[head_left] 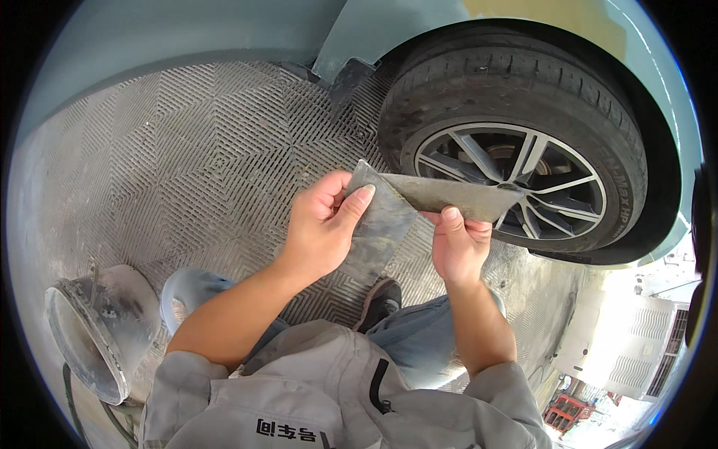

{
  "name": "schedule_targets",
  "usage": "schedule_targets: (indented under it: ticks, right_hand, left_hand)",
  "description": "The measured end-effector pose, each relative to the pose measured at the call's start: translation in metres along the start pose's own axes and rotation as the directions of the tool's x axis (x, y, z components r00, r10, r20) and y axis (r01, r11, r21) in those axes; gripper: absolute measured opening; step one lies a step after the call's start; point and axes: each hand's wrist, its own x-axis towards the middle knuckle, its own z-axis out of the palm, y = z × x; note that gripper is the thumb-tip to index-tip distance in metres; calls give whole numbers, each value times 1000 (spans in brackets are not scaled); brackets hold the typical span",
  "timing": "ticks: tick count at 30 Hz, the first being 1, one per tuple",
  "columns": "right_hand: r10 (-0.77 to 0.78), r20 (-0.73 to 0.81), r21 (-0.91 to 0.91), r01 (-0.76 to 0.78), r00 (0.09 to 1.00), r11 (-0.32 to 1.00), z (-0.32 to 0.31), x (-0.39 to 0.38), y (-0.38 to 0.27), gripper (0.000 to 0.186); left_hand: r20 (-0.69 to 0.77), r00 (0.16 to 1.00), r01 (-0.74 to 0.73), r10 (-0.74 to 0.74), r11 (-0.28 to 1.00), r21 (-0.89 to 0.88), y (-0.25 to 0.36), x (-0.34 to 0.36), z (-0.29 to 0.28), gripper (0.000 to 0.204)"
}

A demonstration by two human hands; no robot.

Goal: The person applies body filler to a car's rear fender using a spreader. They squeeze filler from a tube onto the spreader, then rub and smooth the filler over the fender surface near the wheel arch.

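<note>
Where plates (380, 232) meet edgewise, tire (516, 90) nr.

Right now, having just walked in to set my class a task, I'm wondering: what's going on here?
A person pinches a thin grey scraper plate in the left hand and a second scraper plate in the right hand; the two meet at an angle. Beyond them is a car wheel, and a dirty bucket is on the person's left.
</note>
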Motion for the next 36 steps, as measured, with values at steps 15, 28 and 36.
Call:
schedule_targets:
  ticks: [15,28,36]
  right_hand:
    - [665,122,-172,-645,736,745,1,21,-41,31]
    - [-197,-110,-177,175,974,968,-10,21,-15,24]
    - [-322,44,-57,324,946,944,-1,4,-5,31]
  left_hand:
    - [294,853,-519,432,633,575,25,13,-16,13]
    - [72,983,166,-170,985,53,10,11,-12,12]
    - [8,998,66,-66,997,30,-1,-6,6,12]
